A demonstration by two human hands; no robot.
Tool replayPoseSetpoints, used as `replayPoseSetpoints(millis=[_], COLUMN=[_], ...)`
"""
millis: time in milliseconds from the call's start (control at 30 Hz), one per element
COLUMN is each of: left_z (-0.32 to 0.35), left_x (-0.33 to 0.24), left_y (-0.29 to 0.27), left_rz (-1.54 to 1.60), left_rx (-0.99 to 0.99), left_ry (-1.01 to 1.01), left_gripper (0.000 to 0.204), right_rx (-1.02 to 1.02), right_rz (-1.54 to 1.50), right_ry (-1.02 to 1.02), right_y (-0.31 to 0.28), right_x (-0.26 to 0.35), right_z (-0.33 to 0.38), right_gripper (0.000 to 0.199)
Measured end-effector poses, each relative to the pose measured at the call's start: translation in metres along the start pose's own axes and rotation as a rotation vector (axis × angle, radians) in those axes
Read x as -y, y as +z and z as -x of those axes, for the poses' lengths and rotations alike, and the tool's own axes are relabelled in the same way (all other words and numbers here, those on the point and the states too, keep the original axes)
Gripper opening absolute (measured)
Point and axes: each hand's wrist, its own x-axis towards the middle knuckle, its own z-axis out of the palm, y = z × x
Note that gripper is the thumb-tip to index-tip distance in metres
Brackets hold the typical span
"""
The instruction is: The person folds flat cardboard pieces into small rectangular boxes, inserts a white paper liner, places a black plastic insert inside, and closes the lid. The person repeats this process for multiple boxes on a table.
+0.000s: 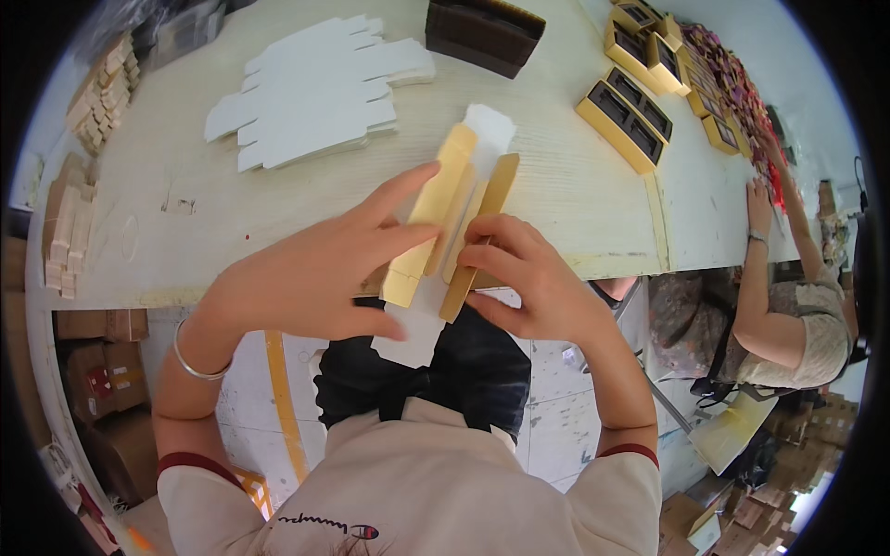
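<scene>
A partly folded paper box [427, 232], gold on its raised sides and white on its flat parts, lies at the table's near edge, its lower end over my lap. My left hand [311, 269] spreads its fingers along the left gold side, index finger stretched upward and thumb apart near the lower white flap. On the other side, my right hand [538, 283] pinches the right gold wall between thumb and fingers. Some of its fingertips are hidden behind that wall. Just beyond the box lies a stack of flat white box blanks [315, 93].
Dark brown trays [484, 39] stand at the far middle. Gold boxes with black inserts [623, 125] sit far right, several more behind them. At far left are piled folded cardboard pieces [102, 97]. A co-worker's hand [759, 206] rests at the right near reddish items.
</scene>
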Motion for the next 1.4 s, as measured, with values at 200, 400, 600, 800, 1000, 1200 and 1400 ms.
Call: replayPoseSetpoints(millis=[200,400,600,800,1000,1200,1400], left_z=[0.0,-0.018,-0.024,-0.018,-0.016,-0.003,-0.006], left_x=[0.039,0.029,0.019,0.019,0.018,0.025,0.007], left_y=[0.02,0.041,0.051,0.054,0.051,0.026,0.047], left_rz=[-0.194,-0.192,-0.073,-0.102,-0.001,0.389,0.288], left_rx=[-0.187,-0.339,-0.445,-0.458,-0.338,-0.093,-0.302], left_ry=[0.373,0.332,0.24,0.193,0.193,0.152,-0.036], left_gripper=[0.042,0.038,0.036,0.015,0.016,0.044,0.03], right_rx=[-0.122,-0.19,-0.104,-0.067,-0.253,-0.465,-0.661], right_rz=[0.187,0.141,-0.107,0.103,0.199,-0.072,-0.304], right_ry=[-0.101,-0.051,0.093,0.022,-0.172,-0.042,0.221], right_y=[0.005,0.024,0.019,0.013,0.029,0.043,0.062], right_x=[0.008,0.005,0.019,0.039,0.019,0.015,0.028], right_z=[-0.004,-0.008,-0.008,0.013,0.022,0.003,0.002], right_gripper=[0.028,0.019,0.026,0.063,0.049,0.022,0.031])
